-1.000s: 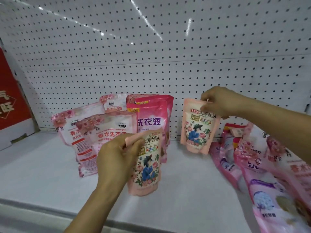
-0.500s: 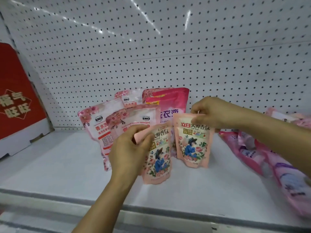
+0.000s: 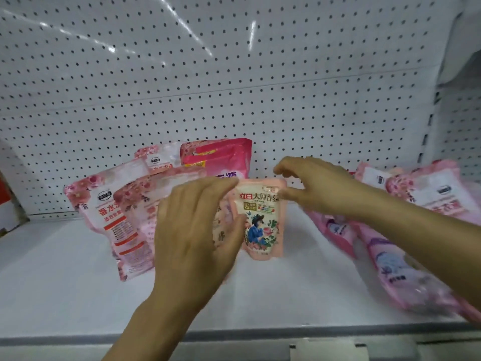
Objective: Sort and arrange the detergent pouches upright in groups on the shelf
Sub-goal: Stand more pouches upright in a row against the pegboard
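A small peach pouch (image 3: 263, 220) with a blue figure printed on it stands upright on the white shelf (image 3: 65, 287), at its middle. My right hand (image 3: 322, 186) holds its top right corner, thumb in front and fingers behind the top edge. My left hand (image 3: 195, 230) grips a second small pouch (image 3: 221, 230) just left of it; that one is mostly hidden behind my palm. The two small pouches touch side by side. My left fingertips reach the first pouch's top left corner.
Pale pink rose-print pouches (image 3: 114, 217) lean behind my left hand, with a magenta pouch (image 3: 221, 157) against the pegboard (image 3: 234, 74). A heap of pink pouches (image 3: 406, 277) lies at the right. A red carton (image 3: 4, 194) sits at the far left. The shelf's grey front rail (image 3: 286, 334) runs below.
My right hand carried its small pouch leftwards and down onto the shelf. My left hand moved its pouch back against it, so the two now meet in the middle.
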`<action>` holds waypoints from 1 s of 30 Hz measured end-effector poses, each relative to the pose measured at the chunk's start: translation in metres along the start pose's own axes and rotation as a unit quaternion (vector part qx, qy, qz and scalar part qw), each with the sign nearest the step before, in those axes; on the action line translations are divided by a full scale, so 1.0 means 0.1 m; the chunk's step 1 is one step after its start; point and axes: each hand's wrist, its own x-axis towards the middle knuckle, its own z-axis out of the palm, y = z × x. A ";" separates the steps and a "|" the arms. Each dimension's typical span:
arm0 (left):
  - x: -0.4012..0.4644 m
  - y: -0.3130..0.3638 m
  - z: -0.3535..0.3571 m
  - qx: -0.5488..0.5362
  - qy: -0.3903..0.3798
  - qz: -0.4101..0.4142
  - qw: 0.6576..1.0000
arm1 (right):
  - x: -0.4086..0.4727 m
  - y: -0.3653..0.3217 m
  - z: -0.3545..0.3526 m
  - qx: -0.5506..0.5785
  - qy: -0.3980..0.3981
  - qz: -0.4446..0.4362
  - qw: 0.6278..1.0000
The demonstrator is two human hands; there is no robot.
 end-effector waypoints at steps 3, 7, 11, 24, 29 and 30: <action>0.12 0.43 0.20 -0.137 -0.099 -0.005 0.986 | -0.08 0.53 -0.31 0.016 -0.006 0.022 1.000; 0.38 0.89 0.71 -0.249 -0.248 -0.123 0.928 | -0.19 1.29 -0.68 -0.042 -0.066 0.064 0.995; 0.68 1.13 1.41 -0.292 -0.305 -0.226 0.878 | -0.38 1.73 -0.85 0.068 -0.141 0.072 0.985; 1.27 1.51 2.03 -0.267 -0.274 -0.255 0.888 | -0.54 2.24 -1.32 0.195 -0.189 -0.058 0.961; 1.98 1.45 1.50 -0.341 -0.223 -0.208 0.889 | -0.50 2.21 -1.67 0.233 -0.119 -0.070 0.963; 2.11 1.36 1.39 -0.340 -0.215 -0.208 0.892 | -0.49 2.20 -1.72 0.232 -0.095 -0.070 0.966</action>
